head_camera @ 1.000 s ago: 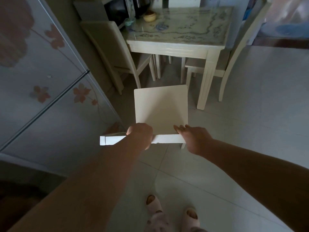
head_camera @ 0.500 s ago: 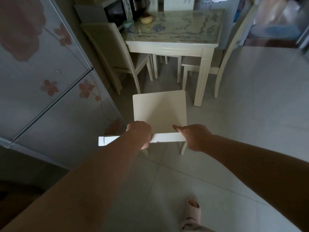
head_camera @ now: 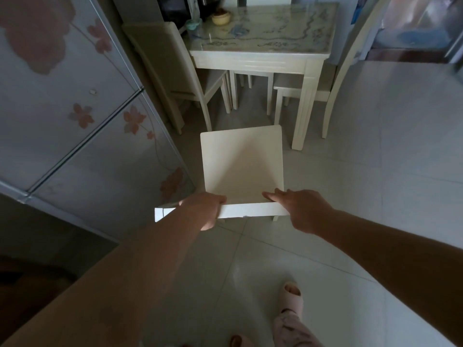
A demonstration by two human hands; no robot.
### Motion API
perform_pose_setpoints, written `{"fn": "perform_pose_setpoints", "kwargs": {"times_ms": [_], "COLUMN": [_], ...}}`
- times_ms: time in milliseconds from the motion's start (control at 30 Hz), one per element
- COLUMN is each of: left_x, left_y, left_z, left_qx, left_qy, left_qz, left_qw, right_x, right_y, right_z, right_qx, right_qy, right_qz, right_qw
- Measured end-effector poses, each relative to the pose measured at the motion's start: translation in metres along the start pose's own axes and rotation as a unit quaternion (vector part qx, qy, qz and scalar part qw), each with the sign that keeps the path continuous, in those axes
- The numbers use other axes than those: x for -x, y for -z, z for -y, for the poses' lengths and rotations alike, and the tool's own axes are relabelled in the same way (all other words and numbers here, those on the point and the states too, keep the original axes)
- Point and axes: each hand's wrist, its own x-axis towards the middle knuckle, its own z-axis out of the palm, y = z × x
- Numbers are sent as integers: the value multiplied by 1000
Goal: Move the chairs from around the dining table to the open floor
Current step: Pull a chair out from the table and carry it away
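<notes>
left forearm [head_camera: 150, 251] and right forearm [head_camera: 390, 254] bare; pale open-toed slipper [head_camera: 292, 294]; light patterned trousers [head_camera: 294, 330] with small dark motifs.

The near chair [head_camera: 241, 166] is plain cream-white. The bench [head_camera: 250, 62] has a cream frame and a pale glossy top with blue-grey scrollwork. The left chair [head_camera: 162, 61] has a beige back; the right chair [head_camera: 350, 58] is cream. The fridge [head_camera: 75, 101] is pale grey-blue with pink blossoms. The floor [head_camera: 400, 171] is off-white tile. The bowl [head_camera: 221, 18] is yellow, the cup [head_camera: 194, 23] mint-green, the slipper [head_camera: 292, 294] pinkish-beige.
</notes>
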Motion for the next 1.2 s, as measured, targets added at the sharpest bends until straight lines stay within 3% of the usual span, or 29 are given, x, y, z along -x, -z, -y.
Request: {"fn": "perform_pose_setpoints", "kwargs": {"times_ms": [533, 800, 1200], "left_x": [43, 60, 92], "left_y": [-28, 0, -16], "left_z": [14, 21, 56], "left_qx": [-39, -47, -50], "left_qy": [-23, -43, -31], "left_qz": [-13, -15, 10], "left_qw": [999, 998, 998], "right_x": [40, 39, 45], "right_y": [-9, 13, 8], "right_z": [49, 62, 108], "right_qx": [-2, -33, -20], "right_qy": [15, -21, 40], "right_qz": [1, -9, -35], "right_qw": [1000, 999, 998]}}
